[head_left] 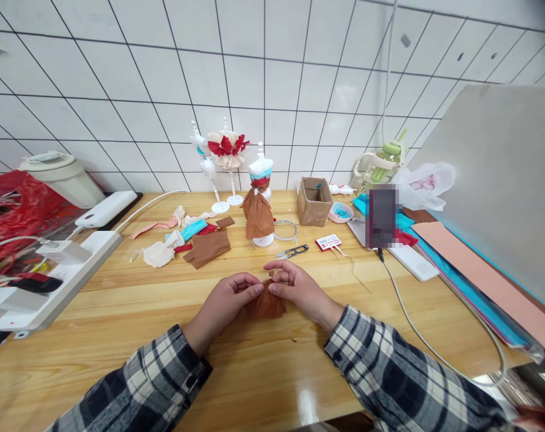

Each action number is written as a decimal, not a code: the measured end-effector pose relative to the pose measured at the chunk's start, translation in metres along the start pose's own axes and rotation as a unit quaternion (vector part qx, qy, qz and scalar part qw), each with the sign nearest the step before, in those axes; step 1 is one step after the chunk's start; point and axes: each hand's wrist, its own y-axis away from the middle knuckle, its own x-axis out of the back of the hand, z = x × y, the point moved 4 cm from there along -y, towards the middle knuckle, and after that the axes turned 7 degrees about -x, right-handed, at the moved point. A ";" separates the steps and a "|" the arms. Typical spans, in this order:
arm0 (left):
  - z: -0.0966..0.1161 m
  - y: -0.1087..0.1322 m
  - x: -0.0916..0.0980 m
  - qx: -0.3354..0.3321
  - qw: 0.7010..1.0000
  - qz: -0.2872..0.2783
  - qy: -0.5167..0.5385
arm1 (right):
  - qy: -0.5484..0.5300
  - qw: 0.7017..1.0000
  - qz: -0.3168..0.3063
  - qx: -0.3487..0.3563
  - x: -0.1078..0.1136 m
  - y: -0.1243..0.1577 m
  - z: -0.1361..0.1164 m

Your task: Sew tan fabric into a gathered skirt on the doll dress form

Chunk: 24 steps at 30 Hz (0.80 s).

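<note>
Between my two hands, low over the wooden table, is a gathered piece of brown crepe paper [268, 305] that fans out downward from a pinched top. My left hand [232, 297] grips its upper left edge with thumb and forefinger. On the other side my right hand [301, 291] pinches the top right, the other fingers curved over. Just beyond stands a small white dress form [260, 165] wearing a blue and red band and a brown crepe paper skirt [258, 215]. Thread snips [292, 252] lie past my right fingertips.
Paper scraps [207, 247] lie at left-centre. Two more dress forms [231, 180] stand by the tiled wall. A cardboard box [315, 204], a pink dish [341, 212] and a thread card [328, 242] are right of centre. A power strip [96, 246] lies left; a cable [405, 306] loops right.
</note>
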 end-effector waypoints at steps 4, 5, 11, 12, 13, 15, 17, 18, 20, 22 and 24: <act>-0.002 0.000 -0.001 0.003 0.999 0.014 0.043 | 0.027 1.000 0.003 0.004 -0.001 -0.001 0.002; -0.002 0.000 -0.002 0.003 0.998 0.008 0.061 | 0.036 0.999 0.010 0.010 -0.001 -0.001 0.002; -0.003 0.000 -0.005 0.008 0.998 -0.018 0.068 | 0.058 0.998 0.015 0.022 -0.005 0.000 -0.003; -0.003 0.000 -0.005 0.006 0.998 -0.019 0.067 | 0.061 0.998 0.018 0.021 -0.004 0.000 -0.003; -0.003 0.000 -0.005 0.005 0.998 -0.020 0.067 | 0.064 0.997 0.025 0.022 -0.004 0.000 -0.004; -0.003 0.000 -0.005 0.004 0.998 -0.018 0.058 | 0.069 0.996 0.041 0.026 -0.002 0.000 -0.004; -0.004 -0.001 -0.004 -0.004 0.999 -0.002 0.033 | 0.066 0.995 0.061 0.032 0.000 -0.002 -0.003; -0.004 -0.002 -0.003 -0.012 1.000 0.007 0.016 | 0.063 0.995 0.072 0.036 0.001 -0.002 -0.003; -0.004 -0.002 -0.001 -0.028 0.999 0.029 -0.011 | 0.057 0.994 0.085 0.038 0.002 -0.003 -0.003; -0.003 -0.002 0.001 -0.035 0.998 0.047 -0.023 | 0.050 0.994 0.093 0.038 0.002 -0.003 -0.003; -0.003 -0.001 0.003 -0.033 0.997 0.066 -0.011 | 0.040 0.993 0.101 0.038 0.003 -0.003 -0.003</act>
